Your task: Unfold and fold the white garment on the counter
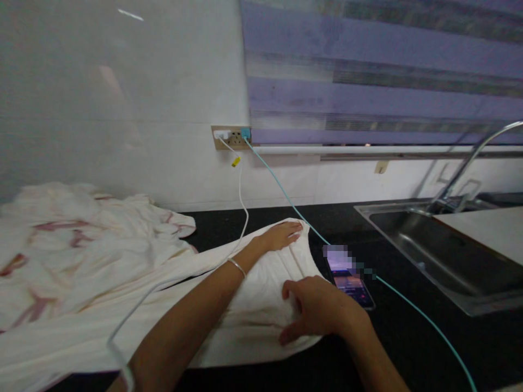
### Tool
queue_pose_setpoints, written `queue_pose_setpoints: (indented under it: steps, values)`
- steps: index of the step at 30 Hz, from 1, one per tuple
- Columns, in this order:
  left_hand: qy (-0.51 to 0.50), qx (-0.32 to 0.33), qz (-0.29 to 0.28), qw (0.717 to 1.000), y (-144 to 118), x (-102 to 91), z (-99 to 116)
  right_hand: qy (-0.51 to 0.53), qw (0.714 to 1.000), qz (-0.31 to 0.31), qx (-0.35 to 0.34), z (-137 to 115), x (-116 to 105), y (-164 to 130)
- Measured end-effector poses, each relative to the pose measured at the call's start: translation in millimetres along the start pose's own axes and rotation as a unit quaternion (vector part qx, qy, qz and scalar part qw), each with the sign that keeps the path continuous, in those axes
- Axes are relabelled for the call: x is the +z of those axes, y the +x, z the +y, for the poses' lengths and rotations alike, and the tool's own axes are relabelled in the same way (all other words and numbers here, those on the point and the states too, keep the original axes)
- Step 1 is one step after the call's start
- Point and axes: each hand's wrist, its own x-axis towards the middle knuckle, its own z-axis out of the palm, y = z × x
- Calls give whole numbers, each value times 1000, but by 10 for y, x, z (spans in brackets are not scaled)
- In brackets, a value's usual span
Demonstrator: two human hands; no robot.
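Cloth [253,305], cream-white, lies spread on the black bench [408,348]. My left hand [281,235] presses its far corner, fingers together and flat, pinning it; my right hand [316,310] pinches a near fold beside the phone [349,280].

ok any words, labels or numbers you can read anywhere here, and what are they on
None can be read.
phone: the screen is lit, but its upper part is blurred out and the rest is too small to make out.
wall socket: no marking legible.
cloth under the left hand and right hand: only a reddish pattern, no lettering.
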Motion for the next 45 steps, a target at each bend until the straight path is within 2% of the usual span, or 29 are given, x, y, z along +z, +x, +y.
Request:
queue_pose_setpoints:
  steps: [5,11,15,19,23,27,32,36,39,42,45]
  values:
    - [34,-7,-10,999,-1,151,169,-6,994,100,42,-42,34,129]
    - [61,-46,-3,997,109,364,292,41,962,252,98,-86,96,348]
    - [58,-38,-6,998,151,353,429,38,942,310,124,-53,203,455]
    - [64,-49,7,997,27,154,550,22,949,281,143,8,316,510]
    - [83,-98,23,991,-262,-94,638,19,959,241,151,99,364,533]
    - [96,-158,36,982,-741,-345,868,33,968,214,124,291,393,543]
    - [107,-225,-18,968,-1454,-596,1211,43,983,159,76,545,424,535]
    - [158,-297,-5,942,-1810,-626,1122,46,989,132,39,573,421,480]
    - [188,-308,29,932,-1926,-590,949,28,988,142,48,460,436,442]
    - [193,-307,49,931,-1966,-577,859,-9,981,179,72,288,419,489]
    - [188,-301,52,933,-1984,-584,867,-39,966,239,90,178,303,678]
